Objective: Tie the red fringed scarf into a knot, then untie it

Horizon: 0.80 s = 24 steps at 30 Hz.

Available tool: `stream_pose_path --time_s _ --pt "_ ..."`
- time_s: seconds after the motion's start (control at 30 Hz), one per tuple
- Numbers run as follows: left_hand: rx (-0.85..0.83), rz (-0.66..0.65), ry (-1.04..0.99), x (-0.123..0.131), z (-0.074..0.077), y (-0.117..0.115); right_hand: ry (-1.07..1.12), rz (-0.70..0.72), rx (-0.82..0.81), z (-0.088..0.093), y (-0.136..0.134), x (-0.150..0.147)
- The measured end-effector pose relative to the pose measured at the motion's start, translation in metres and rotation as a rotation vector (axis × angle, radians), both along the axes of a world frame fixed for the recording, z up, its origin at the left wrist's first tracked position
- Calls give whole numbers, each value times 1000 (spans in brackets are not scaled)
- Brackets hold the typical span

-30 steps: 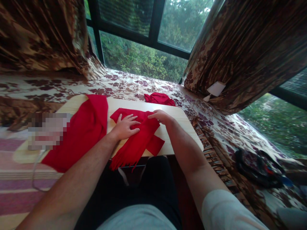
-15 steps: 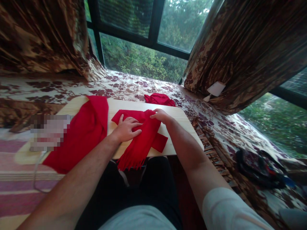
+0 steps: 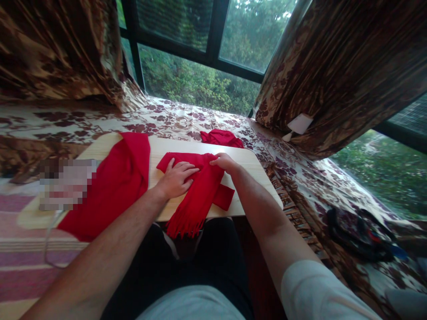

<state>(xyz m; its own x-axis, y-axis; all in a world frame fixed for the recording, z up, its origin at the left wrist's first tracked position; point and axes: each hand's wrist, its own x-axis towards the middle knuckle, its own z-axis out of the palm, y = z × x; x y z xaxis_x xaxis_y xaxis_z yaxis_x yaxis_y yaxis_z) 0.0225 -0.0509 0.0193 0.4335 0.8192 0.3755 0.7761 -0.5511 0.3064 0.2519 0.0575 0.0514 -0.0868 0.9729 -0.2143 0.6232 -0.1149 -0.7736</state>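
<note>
A red scarf [image 3: 204, 186] lies crossed over itself on the light wooden table [image 3: 247, 171], its fringed end hanging over the near edge. My left hand [image 3: 176, 178] rests on the scarf's left part with its fingers spread. At the scarf's upper right corner, my right hand [image 3: 223, 162] pinches the fabric between thumb and fingers. Another red cloth [image 3: 116, 186] covers the left side of the table and droops over its front edge.
Beyond the table's far edge sits a crumpled red cloth [image 3: 223, 138]. A small white lamp [image 3: 300, 123] stands by the right curtain. A dark bag [image 3: 360, 235] lies at the right. A blurred-out item [image 3: 66, 184] with a cable is at the left.
The scarf's fringed end has shifted slightly to the right. Both hands stay nearly where they were, the left still flat and the right still at the corner.
</note>
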Motion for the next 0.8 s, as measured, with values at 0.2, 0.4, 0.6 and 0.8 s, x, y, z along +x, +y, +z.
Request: stream_pose_path --time_s 0.2,0.4,0.6,0.8 --pt "-64 -38 31 0 -1 4 -11 16 9 -1 -2 2" --pt "-17 -44 11 -1 -3 5 -26 -13 45 -5 1 0" --pt "-32 -69 -17 -2 -1 5 14 0 68 9 3 7" --pt "-75 -101 -13 -4 0 6 -105 22 165 16 8 11"
